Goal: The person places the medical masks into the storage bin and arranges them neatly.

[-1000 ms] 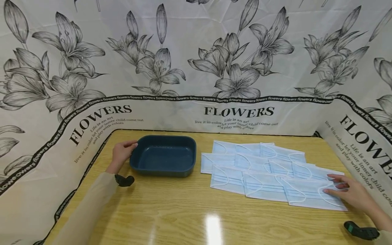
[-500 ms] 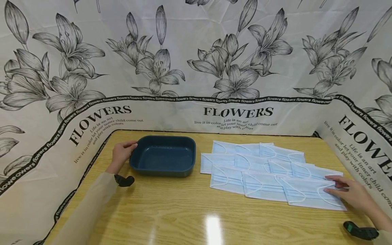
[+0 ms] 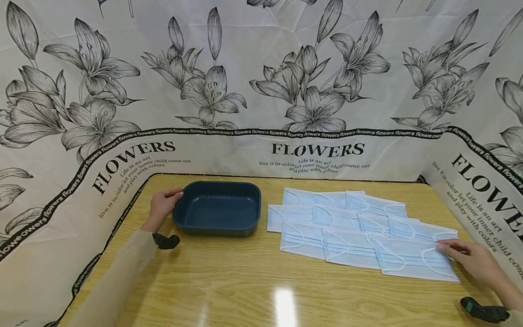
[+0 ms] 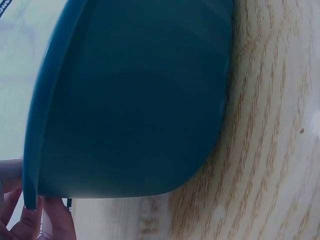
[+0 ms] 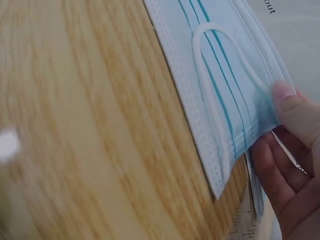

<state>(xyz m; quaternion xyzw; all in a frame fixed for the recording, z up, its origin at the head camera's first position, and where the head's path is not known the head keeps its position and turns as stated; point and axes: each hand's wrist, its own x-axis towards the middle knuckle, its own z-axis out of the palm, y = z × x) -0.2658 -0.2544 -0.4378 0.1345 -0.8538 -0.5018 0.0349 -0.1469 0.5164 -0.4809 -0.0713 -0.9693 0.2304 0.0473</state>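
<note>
On the left of the table stands a dark blue rectangular basin (image 3: 220, 227), with nothing inside. My left hand (image 3: 162, 206) grips its left rim, thumb and fingers on either side of the rim (image 4: 31, 150) in the left wrist view. To the right, several light-blue face masks (image 3: 304, 238) with white ear loops lie overlapping in rows. My right hand (image 3: 476, 261) pinches the right end of the nearest right-hand face mask (image 5: 220, 75). The thumb lies on top, other fingers curl beneath, and that corner bends up from the table.
The wooden table (image 3: 229, 281) has a bright glare spot near its front. A white cloth (image 3: 220, 154) printed with flowers and lettering hangs around the back and both sides. Bare wood separates the basin from the masks.
My right hand's fingers have closed from loosely spread over the mask to pinching its right end, and the mask has shifted slightly. My left hand and the basin stay put.
</note>
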